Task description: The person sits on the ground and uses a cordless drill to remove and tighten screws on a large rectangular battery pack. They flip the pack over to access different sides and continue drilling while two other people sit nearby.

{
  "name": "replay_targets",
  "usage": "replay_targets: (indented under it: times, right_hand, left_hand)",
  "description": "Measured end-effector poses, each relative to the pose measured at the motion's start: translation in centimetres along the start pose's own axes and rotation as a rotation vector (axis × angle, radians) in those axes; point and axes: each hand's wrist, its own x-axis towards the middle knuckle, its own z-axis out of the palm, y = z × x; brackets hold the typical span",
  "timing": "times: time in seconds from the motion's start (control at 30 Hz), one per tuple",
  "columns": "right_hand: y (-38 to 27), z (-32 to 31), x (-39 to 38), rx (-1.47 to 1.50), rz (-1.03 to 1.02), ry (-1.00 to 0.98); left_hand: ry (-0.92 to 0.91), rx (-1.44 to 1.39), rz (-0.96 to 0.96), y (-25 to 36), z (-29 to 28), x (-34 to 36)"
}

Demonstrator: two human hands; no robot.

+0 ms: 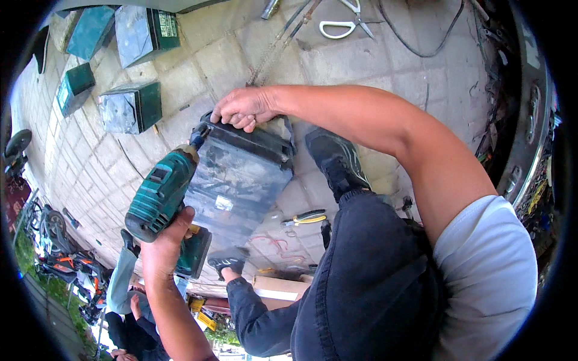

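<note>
My left hand is wrapped around the handle of a teal and black cordless drill. The drill's nose and bit reach the upper left corner of a dusty, dark, box-shaped battery on the paving. At that battery's top edge, close beside the bit, my right hand has its fingers curled over the black rim. The bit's very tip and the undersides of my right fingers are hard to see. A small pale label sits on the battery's face.
Several green and grey batteries, one of them here, stand at the upper left. White-handled scissors and a cable lie beyond my right arm. Yellow-handled pliers and a red wire lie near my feet. Another person is at the lower left.
</note>
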Motion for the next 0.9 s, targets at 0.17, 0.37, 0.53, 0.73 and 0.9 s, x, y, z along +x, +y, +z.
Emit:
replay_targets:
  times: [0.17,0.37,0.53,0.73,0.9]
  right_hand:
    - [-0.1,0.4,-0.5,-0.019,0.001,0.007]
    - [-0.2,0.3,-0.1,-0.063,-0.010,0.020]
    - [-0.2,0.4,-0.3,-0.065,-0.021,0.009]
    - [-0.1,0.0,-0.3,-0.053,-0.023,-0.001]
    - [0.1,0.0,-0.3,-0.052,-0.019,-0.002]
  left_hand:
    - [0.037,0.067,0.043,0.1,0.1,-0.1]
    - [0.020,0.082,-0.017,0.7,-0.1,0.0]
    - [0.035,0.065,0.012,0.5,0.0,0.1]
    - [-0.046,0.087,0.009,0.8,-0.4,0.4]
    - [-0.127,-0.090,0.018,0.6,-1.2,0.2]
